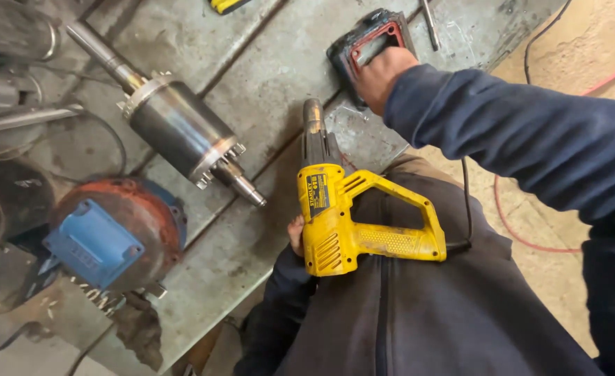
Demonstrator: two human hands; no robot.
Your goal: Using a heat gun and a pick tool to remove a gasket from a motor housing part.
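Centrally, a yellow heat gun [349, 216] lies across the person's lap, just off the near edge of the steel workbench [272, 63]. Its metal nozzle [313, 129] points away from the person and overlaps the bench edge; its closed loop handle [405, 230] points toward the right, with a black cord [466, 202] leaving the handle end.

The left hand [296, 235] touches the left side of the gun body. Only a small part of this hand shows; the gun hides the fingers, so their state cannot be determined.

The right hand [380, 76] reaches forward onto the bench and rests on a dark sander-like tool with a red frame [370, 42], near the far edge. The fingers curl down over the tool's near end; whether they grip it cannot be determined.

On the bench, left of the nozzle, a cylindrical metal motor body with a shaft [178, 129] lies diagonally. Near the left front corner sits a round housing with a blue cover [109, 237]. A red cable [523, 237] runs over the floor on the right.
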